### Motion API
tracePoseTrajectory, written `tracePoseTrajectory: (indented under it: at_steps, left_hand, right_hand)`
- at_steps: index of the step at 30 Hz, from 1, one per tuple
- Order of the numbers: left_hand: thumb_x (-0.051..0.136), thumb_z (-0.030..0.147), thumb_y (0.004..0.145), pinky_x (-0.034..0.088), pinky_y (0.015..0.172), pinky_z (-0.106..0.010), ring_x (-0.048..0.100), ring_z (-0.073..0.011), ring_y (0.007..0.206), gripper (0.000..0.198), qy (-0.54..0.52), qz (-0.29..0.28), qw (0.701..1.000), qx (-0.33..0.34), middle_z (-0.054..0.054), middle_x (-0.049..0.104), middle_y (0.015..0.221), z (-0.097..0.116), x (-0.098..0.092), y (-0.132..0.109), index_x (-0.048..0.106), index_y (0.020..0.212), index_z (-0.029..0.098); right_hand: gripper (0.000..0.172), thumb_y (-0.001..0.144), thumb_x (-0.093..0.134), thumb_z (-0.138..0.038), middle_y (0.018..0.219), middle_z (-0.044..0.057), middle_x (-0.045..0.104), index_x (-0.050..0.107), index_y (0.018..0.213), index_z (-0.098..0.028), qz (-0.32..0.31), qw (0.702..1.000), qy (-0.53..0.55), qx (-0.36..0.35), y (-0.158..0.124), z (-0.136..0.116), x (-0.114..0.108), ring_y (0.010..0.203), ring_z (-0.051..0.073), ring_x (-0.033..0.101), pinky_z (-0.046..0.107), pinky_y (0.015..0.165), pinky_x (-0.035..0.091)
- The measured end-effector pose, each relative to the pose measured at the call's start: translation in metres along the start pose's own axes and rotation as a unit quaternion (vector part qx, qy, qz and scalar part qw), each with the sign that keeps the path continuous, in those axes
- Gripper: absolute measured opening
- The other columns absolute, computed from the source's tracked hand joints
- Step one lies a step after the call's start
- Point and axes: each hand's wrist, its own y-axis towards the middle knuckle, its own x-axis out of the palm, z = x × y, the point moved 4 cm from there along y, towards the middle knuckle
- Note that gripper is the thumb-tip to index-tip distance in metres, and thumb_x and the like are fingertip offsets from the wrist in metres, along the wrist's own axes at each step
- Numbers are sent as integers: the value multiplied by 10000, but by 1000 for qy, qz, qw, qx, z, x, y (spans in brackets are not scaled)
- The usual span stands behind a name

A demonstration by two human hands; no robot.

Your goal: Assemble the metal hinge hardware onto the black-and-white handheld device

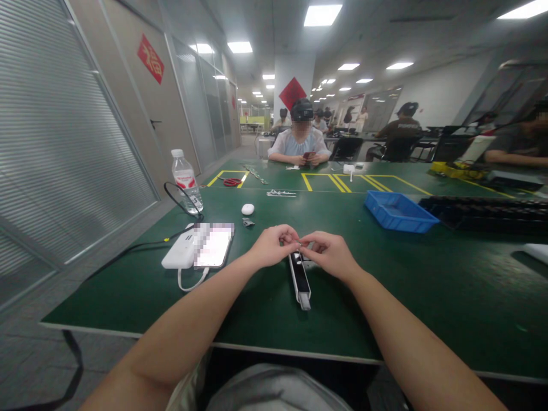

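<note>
Narrow black strip (299,279) lies mid-table (428,297), long axis 12-to-6. Above its far end the left hand (270,246) and right hand (330,255) pinch fingertips on a small part (301,246), too tiny to identify. Phone (215,246) at 9, blue tray (398,211) at 2. Water bottle (185,180) label unreadable.

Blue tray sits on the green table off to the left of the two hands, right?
Not quite. The head view shows the blue tray on the green table off to the right of the left hand and right hand, not the left.
</note>
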Motion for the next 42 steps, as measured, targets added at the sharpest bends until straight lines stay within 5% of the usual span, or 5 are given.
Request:
tracePoseTrajectory:
  at_steps: [13,24,42]
  left_hand:
    - [589,196,755,464,659,-223,576,-112,682,98,34,-18,999,14,-6,631,731,1,0,0,619,827,136]
    - [580,270,776,411,797,-318,596,-182,856,157,276,-17,960,-42,-7,686,903,-11,-13,1,667,888,203]
    - [529,369,827,377,851,-344,577,-211,967,233,307,-79,948,-6,-16,667,964,0,-4,-4,658,964,232]
  right_hand:
    - [145,753,610,-297,728,18,640,661,805,-172,-31,999,-32,10,0,0,1,496,72,494,201,523,410]
    - [117,738,603,-255,735,2,631,682,803,-198,-94,980,-161,63,2,25,-5,585,102,517,214,574,380]
    - [131,738,605,-263,740,11,621,686,815,-194,-119,976,-165,74,1,30,-1,609,112,516,232,589,377]
